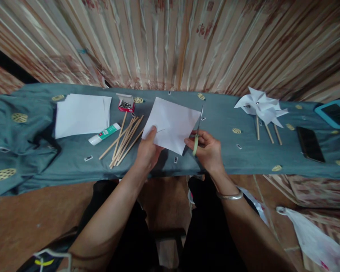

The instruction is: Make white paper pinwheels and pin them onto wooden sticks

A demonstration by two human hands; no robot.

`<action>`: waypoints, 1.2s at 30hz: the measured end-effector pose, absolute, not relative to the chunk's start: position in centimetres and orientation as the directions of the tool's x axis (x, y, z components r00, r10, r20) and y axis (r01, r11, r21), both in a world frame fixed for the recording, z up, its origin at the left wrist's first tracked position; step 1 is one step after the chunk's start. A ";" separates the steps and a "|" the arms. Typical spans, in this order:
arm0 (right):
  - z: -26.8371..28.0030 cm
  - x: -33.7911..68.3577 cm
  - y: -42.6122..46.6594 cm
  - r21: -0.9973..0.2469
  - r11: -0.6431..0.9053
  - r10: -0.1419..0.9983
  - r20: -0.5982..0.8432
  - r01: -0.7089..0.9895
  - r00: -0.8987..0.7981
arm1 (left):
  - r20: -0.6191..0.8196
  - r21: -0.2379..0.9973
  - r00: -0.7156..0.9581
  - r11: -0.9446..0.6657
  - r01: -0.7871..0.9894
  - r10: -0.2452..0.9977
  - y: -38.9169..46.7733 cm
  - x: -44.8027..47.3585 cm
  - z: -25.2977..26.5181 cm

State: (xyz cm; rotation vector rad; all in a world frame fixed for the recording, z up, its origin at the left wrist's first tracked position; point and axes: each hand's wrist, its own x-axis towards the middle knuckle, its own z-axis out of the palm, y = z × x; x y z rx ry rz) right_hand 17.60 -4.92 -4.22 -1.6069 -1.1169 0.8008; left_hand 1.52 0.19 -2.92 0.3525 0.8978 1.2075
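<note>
dark phone (311, 144) near blue-rimmed device (337, 114) | pleated curtain (170, 45) | white bag (314, 234)

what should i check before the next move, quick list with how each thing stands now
1. White sheet held: ok, the left hand grips it near its lower left corner.
2. Scissors in hand: ok, the right hand holds them by the pale green handle.
3. Left hand away from the blades: ok, they are by the sheet's opposite side.
4. Blades parted: cannot tell, too thin from this angle.
5. Small red box closed: not ok, it stands open with metal pieces inside.
6. Paper pinwheels out of the way: ok, they lie well to the right.
</note>
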 end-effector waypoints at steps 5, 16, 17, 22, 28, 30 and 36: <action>-3.8 17.9 -6.2 -0.890 -0.203 0.973 -0.136 0.408 0.188 | -0.340 0.708 -0.067 0.209 -0.674 0.938 1.5 0.1 -2.5; -2.1 17.9 -7.5 -0.866 -0.317 0.897 -0.406 0.386 -0.173 | -0.350 0.681 -0.075 0.198 -0.705 0.934 3.2 -1.7 -2.1; -2.0 17.7 -7.5 -0.882 -0.330 0.894 -0.407 0.337 -0.188 | -0.351 0.687 -0.068 0.207 -0.697 0.934 3.1 -1.6 -2.1; -2.2 17.2 -7.2 -0.908 -0.369 0.895 -0.404 0.196 -0.186 | -0.344 0.713 -0.025 0.243 -0.658 0.939 2.7 -1.2 -2.0; -2.4 17.1 -6.9 -0.922 -0.350 0.906 -0.378 0.166 -0.191 | -0.359 0.722 -0.004 0.275 -0.635 0.933 2.2 -0.9 -1.5; -2.4 17.1 -6.9 -0.921 -0.350 0.905 -0.379 0.171 -0.192 | -0.352 0.717 0.003 0.272 -0.642 0.936 2.1 -0.9 -1.5; -2.5 17.2 -6.9 -0.916 -0.356 0.901 -0.389 0.183 -0.193 | -0.342 0.712 0.012 0.267 -0.649 0.940 2.1 -1.0 -1.9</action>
